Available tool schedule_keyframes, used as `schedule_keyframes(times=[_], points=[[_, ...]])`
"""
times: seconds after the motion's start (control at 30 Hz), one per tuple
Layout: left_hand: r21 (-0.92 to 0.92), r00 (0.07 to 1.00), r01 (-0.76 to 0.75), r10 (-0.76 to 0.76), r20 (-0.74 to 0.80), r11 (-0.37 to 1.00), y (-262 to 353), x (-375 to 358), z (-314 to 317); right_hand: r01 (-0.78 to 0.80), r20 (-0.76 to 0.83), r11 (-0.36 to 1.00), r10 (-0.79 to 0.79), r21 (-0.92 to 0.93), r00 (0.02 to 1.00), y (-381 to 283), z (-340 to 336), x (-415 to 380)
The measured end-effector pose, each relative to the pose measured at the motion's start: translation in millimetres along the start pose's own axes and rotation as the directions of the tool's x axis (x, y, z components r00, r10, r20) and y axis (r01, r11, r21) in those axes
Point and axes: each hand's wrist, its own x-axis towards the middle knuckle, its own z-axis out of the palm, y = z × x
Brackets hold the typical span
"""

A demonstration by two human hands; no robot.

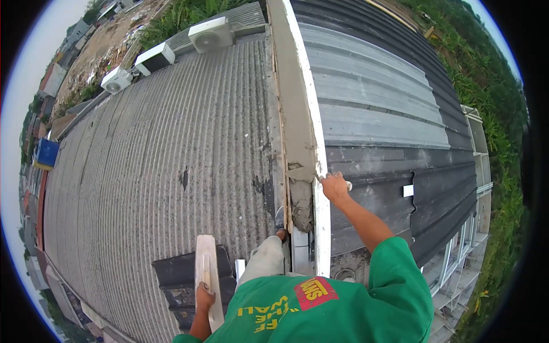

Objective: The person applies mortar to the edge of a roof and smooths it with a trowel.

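Note:
My left hand (205, 298) is closed around the handle of a long, pale plastering float (205, 257), held low beside my leg. My right hand (335, 187) grips a trowel, whose pale handle end (349, 186) shows behind the fist; its blade is barely visible at the wall's edge. Beside that hand, wet grey mortar (301, 203) lies in a rough heap on top of the narrow wall (297, 103). Farther along, the mortar surface is smooth. A white edge strip (322, 240) runs along the wall's right side. Bare blocks (301, 248) show nearer my body.
Corrugated grey roofing (160, 148) slopes away on the left, with air-conditioner units (211, 35) at its far edge. Dark metal roofing (377, 166) lies to the right, beside a white frame structure (457, 268). A dark sheet piece (177, 280) rests near my left hand. My foot (281, 235) is beside the wall.

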Motion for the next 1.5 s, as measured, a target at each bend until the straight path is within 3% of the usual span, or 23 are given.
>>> schedule_keyframes(times=[0.07,0.13,0.2,0.27,0.33,0.4,0.47,0.5,0.57,0.6,0.63,0.7,0.77,0.83,0.9,1.03,1.07,1.13,1.2,1.27,1.33,1.43,1.5], points=[[-0.003,1.0,0.003,-0.003,0.019,1.0,-6,12,1,-0.124,0.013,0.947,0.126,0.296,0.992,-5,27,-87],[0.036,0.99,-0.138,0.139,-0.032,0.99,-4,16,-3,-0.262,0.11,0.782,0.244,0.566,0.964,-26,77,-178],[0.072,0.973,-0.232,0.232,0.002,0.97,7,16,-16,-0.445,0.31,0.75,0.327,0.489,0.893,-53,103,-258],[0.103,0.942,-0.332,0.334,-0.01,0.938,-22,44,-5,-0.38,0.124,0.591,0.428,0.712,0.895,-84,107,-339],[0.173,0.907,-0.405,0.419,-0.049,0.898,-21,49,-9,-0.478,0.217,0.343,0.581,0.809,0.784,-114,94,-414],[0.219,0.883,-0.424,0.455,-0.113,0.879,-20,39,-19,-0.425,0.224,0.139,0.684,0.894,0.695,-146,120,-473],[0.186,0.802,-0.549,0.576,-0.157,0.815,2,0,-33,-0.419,0.311,-0.011,0.688,0.908,0.656,-173,145,-515],[0.195,0.803,-0.54,0.57,-0.172,0.819,8,-15,-37,-0.406,0.306,-0.012,0.678,0.914,0.669,-178,148,-527],[-0.09,0.906,-0.424,0.419,-0.068,0.901,32,-18,-52,-0.432,0.275,0.033,0.727,0.901,0.629,-196,154,-539],[-0.112,0.887,-0.462,0.454,-0.088,0.88,50,-12,-54,-0.461,0.273,0.044,0.754,0.886,0.597,-203,159,-548],[-0.132,0.876,-0.482,0.472,-0.098,0.866,60,-10,-55,-0.515,0.456,-0.138,0.69,0.846,0.563,-203,131,-550],[-0.187,0.855,-0.518,0.506,-0.112,0.835,101,-15,-57,-0.392,0.482,-0.291,0.642,0.873,0.596,-211,157,-539],[-0.389,0.853,-0.512,0.508,-0.122,0.766,149,-28,-51,-0.445,0.499,-0.248,0.585,0.861,0.64,-206,162,-516],[-0.336,0.872,-0.472,0.488,-0.04,0.815,194,-30,-44,-0.441,0.367,-0.045,0.633,0.897,0.682,-200,164,-483],[-0.388,0.862,-0.479,0.505,-0.038,0.787,214,-3,-17,-0.522,0.456,-0.009,0.502,0.853,0.735,-183,165,-444],[-0.477,0.879,-0.419,0.477,0.0,0.773,243,6,27,-0.4,0.349,-0.02,0.532,0.916,0.772,-169,178,-378],[-0.503,0.869,-0.432,0.496,-0.01,0.748,242,10,33,-0.362,0.283,0.016,0.593,0.932,0.754,-173,187,-365],[-0.536,0.879,-0.363,0.471,0.074,0.762,250,8,40,-0.496,0.377,0.068,0.562,0.866,0.736,-183,208,-348],[-0.634,0.862,-0.357,0.503,0.059,0.686,250,10,48,-0.593,0.495,0.023,0.525,0.805,0.693,-207,221,-350],[-0.629,0.878,-0.311,0.469,0.098,0.712,256,3,50,-0.68,0.599,-0.015,0.488,0.733,0.635,-218,224,-358],[-0.612,0.894,-0.268,0.429,0.13,0.744,259,-6,49,-0.776,0.691,0.038,0.429,0.63,0.582,-229,219,-371],[-0.571,0.9,-0.246,0.403,0.164,0.783,258,-11,50,-0.771,0.692,-0.016,0.453,0.636,0.562,-239,245,-381],[-0.622,0.903,-0.2,0.389,0.182,0.757,256,-16,53,-0.784,0.709,-0.101,0.509,0.612,0.488,-254,280,-380]])
